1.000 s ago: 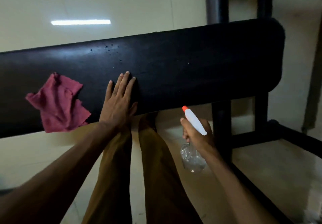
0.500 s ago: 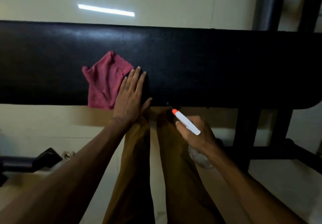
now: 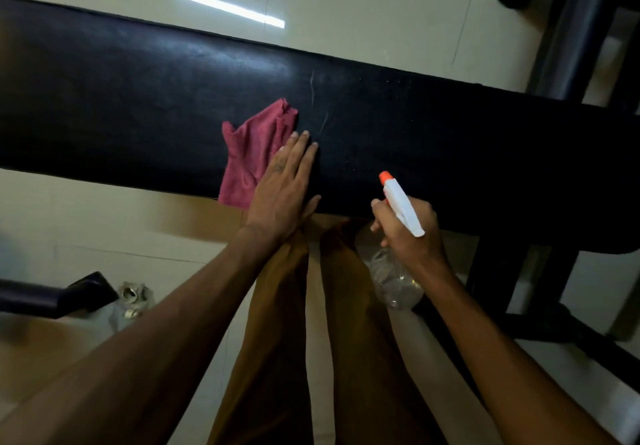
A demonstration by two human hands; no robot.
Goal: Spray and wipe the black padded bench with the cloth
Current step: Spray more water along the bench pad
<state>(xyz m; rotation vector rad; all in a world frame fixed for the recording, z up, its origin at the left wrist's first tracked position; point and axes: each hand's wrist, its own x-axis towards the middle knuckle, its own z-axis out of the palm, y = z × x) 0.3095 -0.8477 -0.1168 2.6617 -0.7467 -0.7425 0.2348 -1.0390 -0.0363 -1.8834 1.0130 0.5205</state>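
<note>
The black padded bench [image 3: 138, 105] runs across the view from left to right, with faint wet streaks near its middle. A crumpled pink-red cloth [image 3: 254, 155] lies on the near half of the pad, one corner hanging over the front edge. My left hand [image 3: 285, 188] lies flat on the pad, fingers together, its fingertips overlapping the cloth's right side. My right hand [image 3: 407, 229] grips a clear spray bottle [image 3: 398, 202] with a white head and orange nozzle, held at the bench's front edge and pointing up at the pad.
The bench's black metal frame [image 3: 540, 271] and uprights stand on the right. A dark bar end [image 3: 52, 297] and a crushed shiny can [image 3: 133, 297] sit on the pale tiled floor at lower left. My legs in brown trousers [image 3: 277, 340] stand against the bench.
My left hand has slid left along the pad onto the cloth's edge. The right hand has lifted the spray bottle closer to the bench. The view has swung left.
</note>
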